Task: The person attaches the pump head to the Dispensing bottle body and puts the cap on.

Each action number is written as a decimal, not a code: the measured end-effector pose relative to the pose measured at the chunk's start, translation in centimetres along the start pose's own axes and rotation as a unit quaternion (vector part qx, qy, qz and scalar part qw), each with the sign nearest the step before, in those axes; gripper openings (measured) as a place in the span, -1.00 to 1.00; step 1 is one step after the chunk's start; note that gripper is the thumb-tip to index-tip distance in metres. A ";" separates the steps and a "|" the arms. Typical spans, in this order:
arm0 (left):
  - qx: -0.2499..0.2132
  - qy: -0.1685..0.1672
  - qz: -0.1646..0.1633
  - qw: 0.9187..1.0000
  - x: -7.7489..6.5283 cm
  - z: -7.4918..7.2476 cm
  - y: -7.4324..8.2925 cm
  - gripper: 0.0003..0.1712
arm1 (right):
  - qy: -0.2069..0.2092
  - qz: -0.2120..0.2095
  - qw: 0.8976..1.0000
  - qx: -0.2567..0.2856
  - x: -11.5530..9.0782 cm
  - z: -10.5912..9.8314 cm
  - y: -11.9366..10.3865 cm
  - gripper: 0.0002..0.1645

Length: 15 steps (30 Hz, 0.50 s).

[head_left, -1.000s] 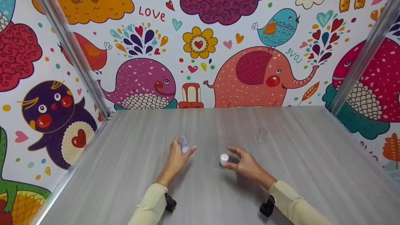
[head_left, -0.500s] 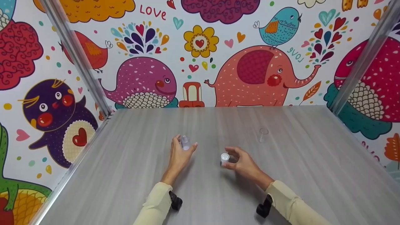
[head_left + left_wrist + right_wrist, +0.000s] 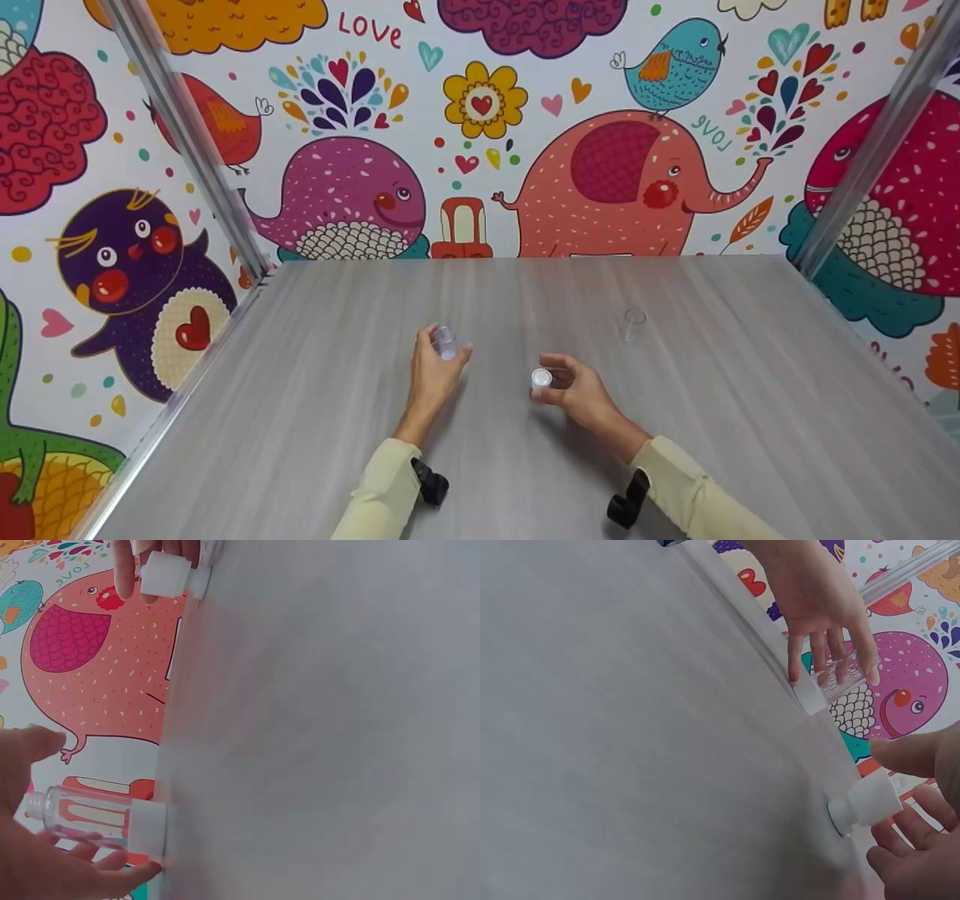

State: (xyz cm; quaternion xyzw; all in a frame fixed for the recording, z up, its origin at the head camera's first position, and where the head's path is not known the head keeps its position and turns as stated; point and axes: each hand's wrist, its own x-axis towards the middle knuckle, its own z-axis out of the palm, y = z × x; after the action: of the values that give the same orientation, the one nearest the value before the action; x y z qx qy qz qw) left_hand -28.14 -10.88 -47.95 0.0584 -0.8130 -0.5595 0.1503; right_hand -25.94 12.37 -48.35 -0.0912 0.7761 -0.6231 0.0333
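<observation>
Before a cartoon-printed wall (image 3: 484,105), the wood-grain tabletop (image 3: 495,307) carries three small things, each standing upright, its axis vertical. Two pale sleeves (image 3: 694,484) come in from the near edge: the left forearm points almost straight ahead, the right one slants inward.

The person's left hand (image 3: 436,371) has its thumb and fingers parted on either side of a clear bottle (image 3: 90,816); whether a fingertip touches it cannot be told. The right hand (image 3: 589,394) likewise curves loosely around a white stepped cap (image 3: 876,799), its thumb toward the body and apart from the cap in the right wrist view, neither digit clamped on it.

The bottle stands on its white base (image 3: 148,829), threaded neck (image 3: 35,805) up and uncovered. From it, the cap lies to the right and nearer the body, well apart, its narrower end down on the wood. A clear cylinder (image 3: 634,326) stands farther off, beyond the right hand and to its right; that hand is the nearer to it, though not touching.
</observation>
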 end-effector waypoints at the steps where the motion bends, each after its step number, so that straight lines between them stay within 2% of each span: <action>1: 0.002 0.004 0.000 1.000 0.0 0.1 0.0 -0.22 | 0.002 0.002 1.000 0.003 0.0 0.1 0.0 -0.28; 8: 0.006 0.033 -0.010 0.999 0.0 0.5 0.2 -0.32 | 0.022 0.024 0.999 0.021 -0.1 0.7 0.2 -0.29; 15: 0.014 0.052 -0.003 0.999 -0.1 0.7 0.1 -0.41 | 0.046 0.036 0.998 0.022 0.1 1.1 0.3 -0.33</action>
State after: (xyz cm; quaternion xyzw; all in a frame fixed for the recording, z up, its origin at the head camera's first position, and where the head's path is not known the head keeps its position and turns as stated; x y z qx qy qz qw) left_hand -28.27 -10.16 -48.09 0.0918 -0.8118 -0.5446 0.1897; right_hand -25.87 11.39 -48.83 -0.0337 0.7660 -0.6416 0.0220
